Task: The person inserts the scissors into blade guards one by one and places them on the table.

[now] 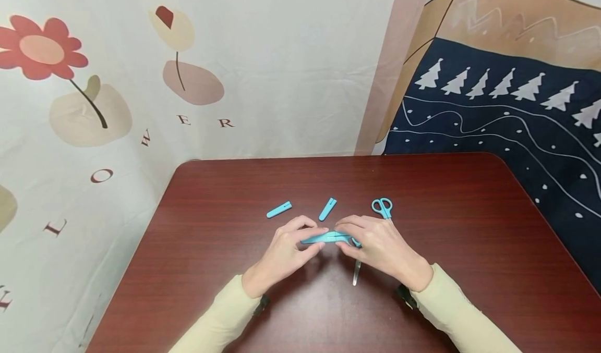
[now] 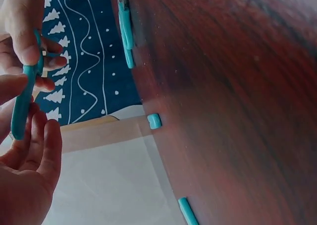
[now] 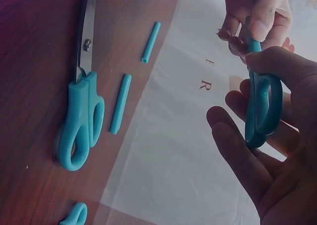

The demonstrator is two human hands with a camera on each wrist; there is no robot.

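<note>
Both hands meet over the table around a pair of scissors with teal handles [image 3: 276,106], held in the air. A teal blade cover [image 2: 21,113] sits over the blades, so no metal shows on this pair. My left hand [image 1: 287,244] pinches the cover between thumb and fingers. At the handle end, my right hand [image 1: 379,243] grips the scissors by thumb and index finger, its other fingers spread loosely. Beneath the right hand lies a second pair of scissors [image 3: 77,118], its bare blade [image 1: 357,273] pointing toward me.
Two loose teal blade covers, a left one [image 1: 279,209] and a middle one [image 1: 327,209], lie beyond the hands. Another pair of scissors [image 1: 382,207] rests to their right, partly behind the right hand. A patterned cloth [image 1: 291,108] hangs behind the brown table [image 1: 211,202].
</note>
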